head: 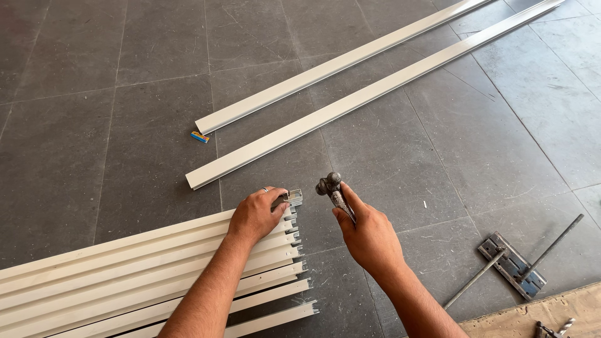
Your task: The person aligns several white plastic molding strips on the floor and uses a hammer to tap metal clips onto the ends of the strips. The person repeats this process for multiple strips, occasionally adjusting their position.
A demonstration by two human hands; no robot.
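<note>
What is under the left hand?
The left hand rests on the end of the top white profile in the stack, fingertips on a small metal clip. The profile surface beneath the palm is covered.

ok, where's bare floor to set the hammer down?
Free: grey tiles left of the two long white channels, above the stacked white profiles; also tiles between the right hand and the metal bracket with rods. Crowded: the stack's end, where the left hand holds a small metal clip.
</note>
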